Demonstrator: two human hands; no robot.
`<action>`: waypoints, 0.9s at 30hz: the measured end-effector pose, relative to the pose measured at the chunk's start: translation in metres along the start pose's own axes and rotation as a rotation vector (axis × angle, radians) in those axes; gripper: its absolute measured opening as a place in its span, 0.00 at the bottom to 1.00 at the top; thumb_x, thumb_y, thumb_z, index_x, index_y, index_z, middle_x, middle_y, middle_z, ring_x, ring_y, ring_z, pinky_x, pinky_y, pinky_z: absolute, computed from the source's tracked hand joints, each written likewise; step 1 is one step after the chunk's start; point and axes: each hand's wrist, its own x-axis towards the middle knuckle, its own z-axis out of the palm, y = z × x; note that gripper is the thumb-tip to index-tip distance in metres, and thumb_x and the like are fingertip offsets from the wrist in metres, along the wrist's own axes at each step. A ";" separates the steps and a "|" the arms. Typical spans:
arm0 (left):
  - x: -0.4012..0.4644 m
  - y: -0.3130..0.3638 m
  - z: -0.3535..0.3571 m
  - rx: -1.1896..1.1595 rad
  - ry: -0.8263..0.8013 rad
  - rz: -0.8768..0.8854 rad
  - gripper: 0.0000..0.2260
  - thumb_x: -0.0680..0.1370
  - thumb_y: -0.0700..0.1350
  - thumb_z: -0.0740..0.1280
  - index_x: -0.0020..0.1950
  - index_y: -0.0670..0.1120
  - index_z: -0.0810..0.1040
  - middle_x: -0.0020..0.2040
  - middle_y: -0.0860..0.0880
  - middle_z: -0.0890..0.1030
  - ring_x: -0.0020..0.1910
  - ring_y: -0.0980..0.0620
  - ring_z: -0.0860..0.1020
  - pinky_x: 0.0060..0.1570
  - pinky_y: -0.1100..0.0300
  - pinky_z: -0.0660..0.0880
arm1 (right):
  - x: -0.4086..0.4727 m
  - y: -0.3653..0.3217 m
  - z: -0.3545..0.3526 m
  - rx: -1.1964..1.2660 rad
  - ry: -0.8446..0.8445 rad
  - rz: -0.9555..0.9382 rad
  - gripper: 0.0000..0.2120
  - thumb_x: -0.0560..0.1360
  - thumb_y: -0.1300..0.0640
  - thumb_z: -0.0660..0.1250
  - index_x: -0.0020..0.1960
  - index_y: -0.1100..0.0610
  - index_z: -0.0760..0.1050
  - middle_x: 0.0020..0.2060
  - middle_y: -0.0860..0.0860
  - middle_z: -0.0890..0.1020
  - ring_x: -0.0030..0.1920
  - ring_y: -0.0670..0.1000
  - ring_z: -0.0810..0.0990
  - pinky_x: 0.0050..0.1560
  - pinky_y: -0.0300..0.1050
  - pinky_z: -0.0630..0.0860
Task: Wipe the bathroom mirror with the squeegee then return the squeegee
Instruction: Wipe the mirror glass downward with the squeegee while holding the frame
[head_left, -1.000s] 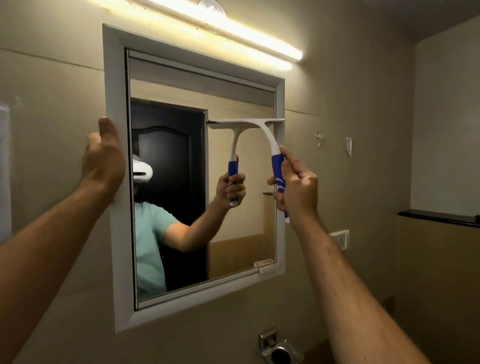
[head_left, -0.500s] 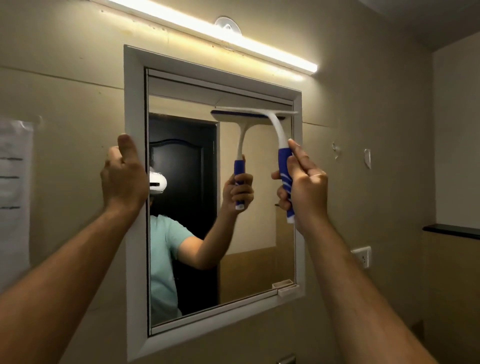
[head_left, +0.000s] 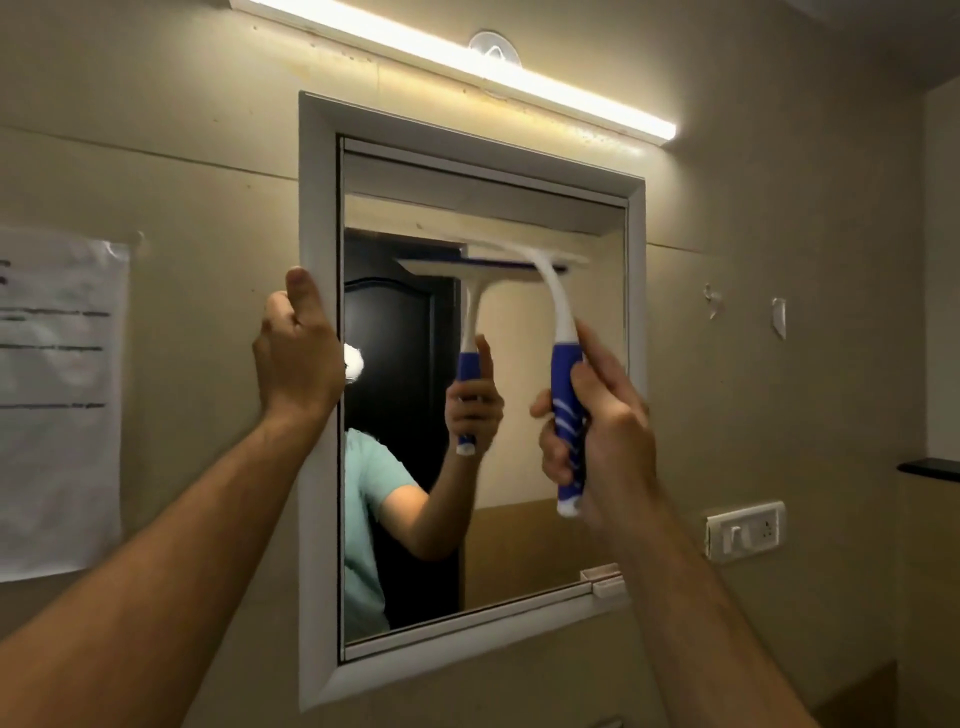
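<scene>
R hand (head_left: 597, 431) fisted on squeegee (head_left: 563, 374) grip; blade on glass at 12 o'clock of the fist.
L hand (head_left: 298, 353) curled over mirror (head_left: 519, 545) frame, 9 o'clock edge. Squeegee prob. light, stiff neck, soft blade; hold by blue ribbed grip, non-slip. Glass fragile, so moderate pressure.

Squeegee blade (head_left: 524, 260): motion-blurred against the glass; you can't make out its edge.
Paper sheet (head_left: 57, 400): cut by the left edge, text unreadable.
Dark shelf (head_left: 935, 470): cut off at right.
</scene>
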 end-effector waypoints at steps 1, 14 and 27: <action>0.000 -0.001 -0.001 -0.003 0.001 0.005 0.21 0.81 0.61 0.44 0.47 0.48 0.68 0.33 0.57 0.66 0.31 0.63 0.64 0.36 0.62 0.60 | 0.009 -0.006 0.011 -0.030 -0.020 -0.041 0.17 0.82 0.51 0.57 0.67 0.36 0.73 0.37 0.56 0.81 0.24 0.50 0.72 0.22 0.41 0.72; 0.002 -0.003 0.000 -0.032 -0.048 0.031 0.28 0.80 0.64 0.43 0.49 0.45 0.73 0.34 0.52 0.72 0.31 0.58 0.72 0.27 0.64 0.63 | -0.036 0.024 0.045 -0.115 -0.121 0.005 0.22 0.84 0.61 0.50 0.67 0.37 0.69 0.35 0.46 0.84 0.24 0.43 0.76 0.23 0.34 0.72; -0.001 0.000 -0.003 -0.086 -0.084 0.030 0.23 0.77 0.68 0.44 0.50 0.52 0.68 0.38 0.55 0.73 0.37 0.57 0.73 0.33 0.62 0.67 | -0.038 0.025 0.043 -0.113 -0.071 0.037 0.24 0.82 0.63 0.53 0.61 0.36 0.74 0.31 0.48 0.84 0.23 0.42 0.75 0.23 0.33 0.71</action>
